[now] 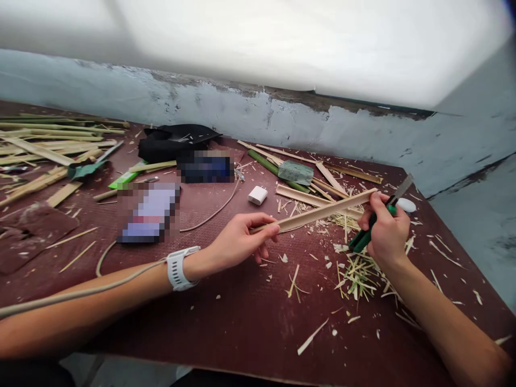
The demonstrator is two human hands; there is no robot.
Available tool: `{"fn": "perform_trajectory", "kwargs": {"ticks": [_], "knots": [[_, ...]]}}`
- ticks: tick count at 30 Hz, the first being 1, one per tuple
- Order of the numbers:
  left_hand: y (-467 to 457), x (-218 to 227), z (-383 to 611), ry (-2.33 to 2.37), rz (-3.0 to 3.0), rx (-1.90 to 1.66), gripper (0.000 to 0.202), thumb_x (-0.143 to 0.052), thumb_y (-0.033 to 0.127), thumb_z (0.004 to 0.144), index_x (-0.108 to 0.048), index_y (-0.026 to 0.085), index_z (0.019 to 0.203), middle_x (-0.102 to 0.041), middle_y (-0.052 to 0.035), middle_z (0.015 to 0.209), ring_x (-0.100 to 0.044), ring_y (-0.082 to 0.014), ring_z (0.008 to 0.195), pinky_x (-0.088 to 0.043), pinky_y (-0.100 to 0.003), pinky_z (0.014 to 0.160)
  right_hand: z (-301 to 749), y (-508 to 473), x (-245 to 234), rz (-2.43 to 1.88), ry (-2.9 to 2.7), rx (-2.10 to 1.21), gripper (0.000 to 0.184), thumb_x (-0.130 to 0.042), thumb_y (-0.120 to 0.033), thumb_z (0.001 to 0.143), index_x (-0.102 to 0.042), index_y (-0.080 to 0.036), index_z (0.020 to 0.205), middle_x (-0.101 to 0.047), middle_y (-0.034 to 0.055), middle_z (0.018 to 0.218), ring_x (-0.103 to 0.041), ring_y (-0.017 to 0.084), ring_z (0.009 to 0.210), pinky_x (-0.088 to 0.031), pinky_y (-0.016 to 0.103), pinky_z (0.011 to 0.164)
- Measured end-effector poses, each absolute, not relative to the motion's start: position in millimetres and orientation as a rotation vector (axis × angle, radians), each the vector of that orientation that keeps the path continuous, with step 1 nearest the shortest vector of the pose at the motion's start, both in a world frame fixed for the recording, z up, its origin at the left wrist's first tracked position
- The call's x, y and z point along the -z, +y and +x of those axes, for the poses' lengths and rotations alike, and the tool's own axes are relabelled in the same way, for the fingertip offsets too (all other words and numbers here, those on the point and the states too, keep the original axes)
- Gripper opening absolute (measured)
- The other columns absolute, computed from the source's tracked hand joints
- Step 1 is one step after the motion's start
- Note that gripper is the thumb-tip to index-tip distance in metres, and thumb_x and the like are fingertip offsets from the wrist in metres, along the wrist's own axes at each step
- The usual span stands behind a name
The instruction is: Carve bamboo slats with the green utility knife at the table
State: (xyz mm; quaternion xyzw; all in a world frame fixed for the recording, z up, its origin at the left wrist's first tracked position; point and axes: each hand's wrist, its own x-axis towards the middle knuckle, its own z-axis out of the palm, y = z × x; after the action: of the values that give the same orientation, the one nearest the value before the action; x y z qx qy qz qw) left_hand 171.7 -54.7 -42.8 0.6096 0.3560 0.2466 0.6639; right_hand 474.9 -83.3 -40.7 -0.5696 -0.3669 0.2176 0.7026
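Between my hands a split bamboo strip [322, 211] slants up to the right above the table. My left hand [245, 236], with a white watch [181, 269] at its wrist, is closed on the strip's near end. In my right hand [389, 228] is a green utility knife [365, 236], its blade pointing up and away to the right. The thumb and finger of that hand also touch the strip's far end. Under the right hand lies a pile of green and pale bamboo shavings [358, 277].
More bamboo strips [52, 134] are heaped at the far left, others [298, 196] behind my hands. A blurred phone [149, 215], a white charger plug [258, 195], a cable [213, 212] and a black cloth item [177, 141] lie on the dark red table [242, 322]. A wall [242, 110] bounds the back.
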Motion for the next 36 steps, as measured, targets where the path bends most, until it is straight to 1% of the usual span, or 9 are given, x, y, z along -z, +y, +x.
{"fn": "perform_trajectory", "kwargs": {"ticks": [3, 5, 8, 10, 16, 22, 28, 33, 36], "knots": [[-46.8, 43.7, 168.2, 0.846, 1.456, -0.609, 0.034, -0.066, 0.045, 0.093, -0.067, 0.012, 0.103, -0.071, -0.0053, 0.084, -0.065, -0.0112, 0.061, -0.055, -0.023, 0.057, 478.6, -80.5, 38.6, -1.271, -0.783, -0.453, 0.025, -0.079, -0.042, 0.082, -0.071, -0.021, 0.092, -0.048, -0.0081, 0.050, -0.040, 0.008, 0.037, -0.033, 0.023, 0.036], [-46.2, 43.4, 166.0, 0.802, 1.539, -0.531, 0.034, -0.064, 0.046, 0.096, -0.068, 0.012, 0.101, -0.071, -0.0032, 0.074, -0.063, -0.0104, 0.061, -0.050, -0.020, 0.059, 476.4, -81.7, 38.6, -1.286, -0.808, -0.466, 0.025, -0.079, -0.042, 0.082, -0.072, -0.021, 0.093, -0.049, -0.0076, 0.052, -0.040, 0.008, 0.037, -0.031, 0.023, 0.035], [-51.5, 40.9, 163.9, 0.577, 1.518, -0.242, 0.039, -0.058, 0.051, 0.099, -0.068, 0.013, 0.102, -0.068, -0.0011, 0.061, -0.061, -0.0105, 0.055, -0.042, -0.018, 0.053, 465.8, -90.8, 39.9, -1.333, -0.930, -0.535, 0.026, -0.078, -0.044, 0.084, -0.073, -0.021, 0.095, -0.049, -0.0071, 0.051, -0.039, 0.008, 0.037, -0.029, 0.023, 0.034], [-56.9, 39.5, 163.7, 0.459, 1.416, -0.101, 0.044, -0.053, 0.054, 0.101, -0.066, 0.013, 0.110, -0.066, -0.0005, 0.058, -0.061, -0.0113, 0.052, -0.043, -0.019, 0.052, 456.6, -100.4, 40.0, -1.389, -1.071, -0.585, 0.027, -0.077, -0.045, 0.086, -0.074, -0.022, 0.099, -0.048, -0.0068, 0.051, -0.040, 0.009, 0.040, -0.029, 0.023, 0.036], [-66.7, 42.9, 166.3, 0.469, 1.186, -0.021, 0.054, -0.044, 0.064, 0.101, -0.053, 0.017, 0.125, -0.068, -0.0002, 0.061, -0.057, -0.0118, 0.038, -0.041, -0.018, 0.038, 441.1, -120.3, 36.1, -1.454, -1.535, -0.532, 0.023, -0.072, -0.042, 0.091, -0.075, -0.023, 0.103, -0.054, -0.0032, 0.062, -0.042, 0.009, 0.048, -0.031, 0.024, 0.043], [-67.0, 40.3, 164.8, 0.484, 1.239, -0.031, 0.041, -0.039, 0.061, 0.103, -0.048, 0.021, 0.109, -0.056, 0.0078, 0.047, -0.040, -0.0082, 0.028, -0.028, -0.013, 0.028, 444.9, -120.4, 38.3, -1.418, -1.579, -0.546, 0.022, -0.068, -0.041, 0.094, -0.072, -0.024, 0.106, -0.052, -0.0035, 0.064, -0.041, 0.010, 0.051, -0.030, 0.025, 0.045], [-72.2, 35.3, 165.8, 0.601, 1.429, -0.119, 0.044, -0.040, 0.066, 0.101, -0.044, 0.022, 0.096, -0.052, 0.0095, 0.049, -0.037, -0.0064, 0.029, -0.026, -0.013, 0.028, 446.0, -118.6, 43.0, -1.357, -1.466, -0.598, 0.024, -0.061, -0.045, 0.098, -0.068, -0.024, 0.106, -0.053, -0.0020, 0.071, -0.042, 0.010, 0.052, -0.032, 0.026, 0.047], [-75.2, 38.7, 166.8, 0.645, 1.526, -0.244, 0.040, -0.037, 0.061, 0.104, -0.045, 0.022, 0.097, -0.049, 0.0102, 0.051, -0.036, -0.0045, 0.032, -0.026, -0.013, 0.031, 445.1, -120.6, 36.7, -1.420, -1.582, -0.388, 0.033, -0.053, -0.055, 0.099, -0.059, -0.024, 0.107, -0.051, -0.0020, 0.069, -0.044, 0.012, 0.053, -0.034, 0.027, 0.049], [-76.8, 39.8, 167.5, 0.643, 1.545, -0.258, 0.040, -0.035, 0.060, 0.105, -0.045, 0.022, 0.098, -0.051, 0.0088, 0.055, -0.037, -0.0043, 0.033, -0.026, -0.014, 0.032, 440.1, -125.0, 35.0, -1.442, -1.873, -0.153, 0.032, -0.047, -0.053, 0.101, -0.057, -0.022, 0.102, -0.057, -0.0001, 0.069, -0.051, 0.014, 0.054, -0.038, 0.029, 0.053]]}}
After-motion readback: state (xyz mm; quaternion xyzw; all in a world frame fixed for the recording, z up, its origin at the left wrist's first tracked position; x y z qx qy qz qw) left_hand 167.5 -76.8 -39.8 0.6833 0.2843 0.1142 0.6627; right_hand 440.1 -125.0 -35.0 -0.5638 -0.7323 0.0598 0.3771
